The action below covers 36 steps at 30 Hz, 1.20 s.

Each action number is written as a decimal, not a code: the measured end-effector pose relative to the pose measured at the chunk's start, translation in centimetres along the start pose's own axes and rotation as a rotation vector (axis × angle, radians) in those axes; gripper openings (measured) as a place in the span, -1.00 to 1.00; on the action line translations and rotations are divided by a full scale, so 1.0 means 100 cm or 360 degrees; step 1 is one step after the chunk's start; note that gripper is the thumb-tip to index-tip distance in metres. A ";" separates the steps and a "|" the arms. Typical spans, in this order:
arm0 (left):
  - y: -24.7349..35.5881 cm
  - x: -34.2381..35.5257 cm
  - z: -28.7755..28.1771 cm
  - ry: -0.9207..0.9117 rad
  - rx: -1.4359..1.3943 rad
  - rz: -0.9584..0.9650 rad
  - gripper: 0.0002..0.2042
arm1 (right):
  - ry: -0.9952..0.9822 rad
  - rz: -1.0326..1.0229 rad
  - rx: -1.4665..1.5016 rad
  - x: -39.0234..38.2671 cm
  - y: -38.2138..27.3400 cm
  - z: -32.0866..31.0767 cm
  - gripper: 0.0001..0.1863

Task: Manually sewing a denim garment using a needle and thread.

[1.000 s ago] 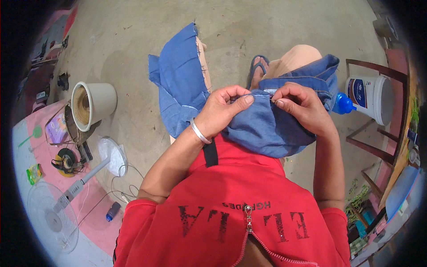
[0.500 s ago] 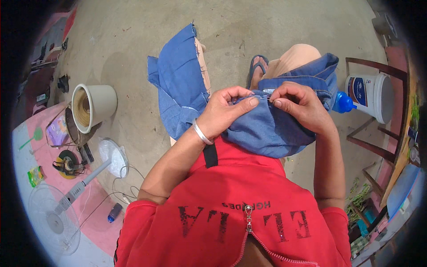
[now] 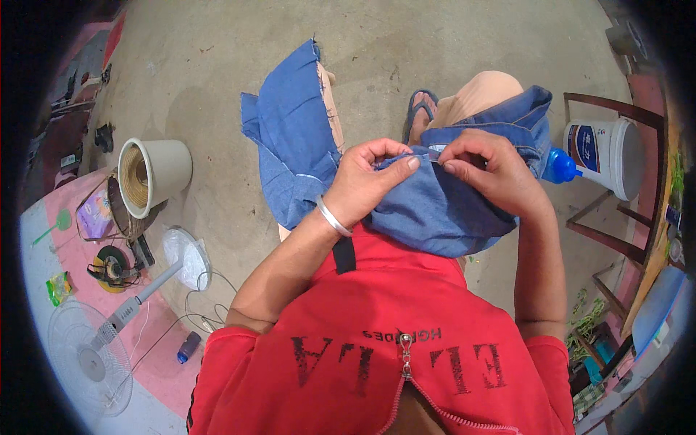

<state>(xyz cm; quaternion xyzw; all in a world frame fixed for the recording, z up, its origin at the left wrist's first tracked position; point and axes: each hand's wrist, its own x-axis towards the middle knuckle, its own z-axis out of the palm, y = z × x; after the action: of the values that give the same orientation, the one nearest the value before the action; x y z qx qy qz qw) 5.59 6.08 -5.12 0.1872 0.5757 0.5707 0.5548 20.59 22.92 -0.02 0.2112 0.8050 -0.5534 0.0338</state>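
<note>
Here we are, looking straight down over a red top (image 3: 304, 312), and all the action is in the lap, where the blue denim cloth (image 3: 442, 217) lies bunched between the forearms. The left hand (image 3: 373, 177) has it in a narrow grip, thumb against bent forefinger, right on the upper edge of the fabric. Just across from it, the right hand (image 3: 486, 170) pinches tight at the same edge, thumb and forefinger together, the two sets of fingertips close but apart. We spot a thin, pale sliver between them, too small for us to make out. A silver bangle (image 3: 332, 215) circles the left wrist. Over to the left we have a long denim panel (image 3: 293, 123) with a frayed edge draped across the leg; we can't tell whether it joins the bunched part. A foot in a dark sandal (image 3: 422, 105) rests on the grey floor (image 3: 377, 65). Out on the right we see a white bucket (image 3: 620, 159) with a blue bottle (image 3: 558, 167) just beside it, and on the left, a cream bin (image 3: 167, 174) and a standing fan (image 3: 90, 362).
</note>
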 end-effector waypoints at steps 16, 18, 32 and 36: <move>0.008 -0.003 0.001 -0.0014 0.0099 0.0104 -0.84 | 0.0237 -0.0082 -0.0139 -0.005 -0.013 0.013 -0.91; 0.004 0.000 -0.001 -0.0037 0.0081 0.0061 -0.84 | 0.0131 -0.0118 -0.0091 -0.003 -0.007 0.010 -0.90; 0.011 0.000 -0.015 -0.0369 -0.0336 -0.0262 -0.82 | -0.0239 0.0029 0.0448 0.010 0.002 0.000 -0.89; 0.020 -0.006 -0.023 -0.0339 -0.0180 -0.0195 -0.81 | -0.0342 0.0049 0.0264 0.022 -0.009 -0.002 -0.87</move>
<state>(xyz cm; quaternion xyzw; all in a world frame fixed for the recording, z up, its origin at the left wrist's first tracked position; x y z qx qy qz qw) 2.97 5.03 -3.76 0.1795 0.4908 0.5443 0.6562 18.31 23.48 0.18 0.1653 0.7449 -0.6369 0.1106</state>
